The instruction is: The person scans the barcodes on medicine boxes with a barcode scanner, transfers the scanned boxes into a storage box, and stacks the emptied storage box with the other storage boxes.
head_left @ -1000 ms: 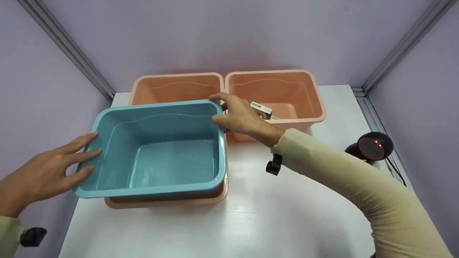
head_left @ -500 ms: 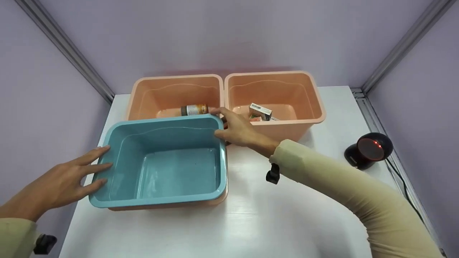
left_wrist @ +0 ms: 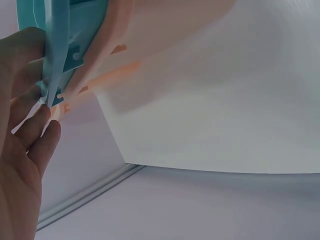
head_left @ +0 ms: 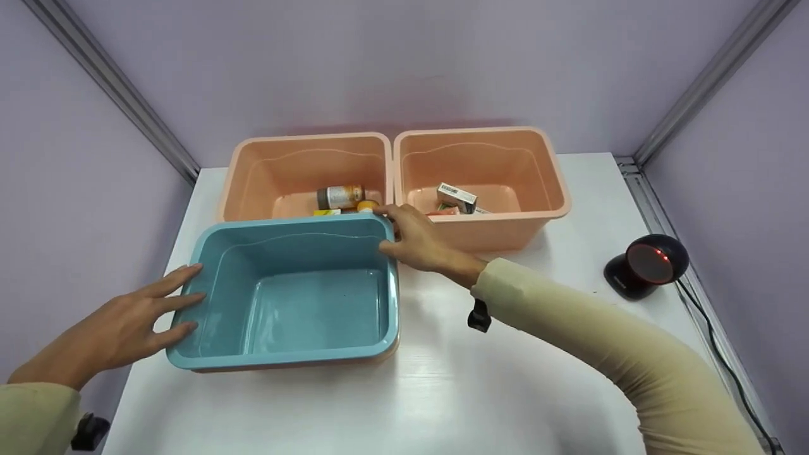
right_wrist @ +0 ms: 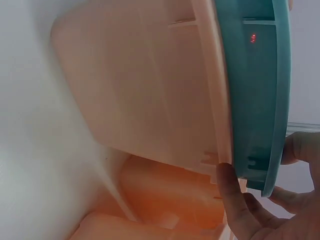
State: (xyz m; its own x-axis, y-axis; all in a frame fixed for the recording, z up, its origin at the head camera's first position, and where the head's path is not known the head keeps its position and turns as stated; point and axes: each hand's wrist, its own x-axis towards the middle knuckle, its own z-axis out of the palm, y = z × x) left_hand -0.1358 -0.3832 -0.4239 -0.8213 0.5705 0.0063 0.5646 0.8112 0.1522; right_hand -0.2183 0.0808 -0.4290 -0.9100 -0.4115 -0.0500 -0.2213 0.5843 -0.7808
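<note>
The blue tub [head_left: 291, 291] sits nested inside a peach tub [left_wrist: 107, 37] at the bench's [head_left: 480, 385] nine o'clock side, only a thin peach edge showing below its rim. The left hand [head_left: 120, 328] lies against the tub's left rim, fingers straight and spread, its grip clamped on nothing, seemingly to steady that side. The right hand [head_left: 417, 240] holds the far right corner, thumb curled on the rim and fingertips under the lip, as the right wrist view shows. At twelve o'clock two peach bins stand touching: the left bin [head_left: 253, 170] holds a bottle [head_left: 340, 196], the right bin [head_left: 543, 170] a small box [head_left: 457, 197]. The blue tub's far edge lies just beside them. Open bench spreads toward three and six o'clock; a scanner [head_left: 644, 265] stands at the right edge.
</note>
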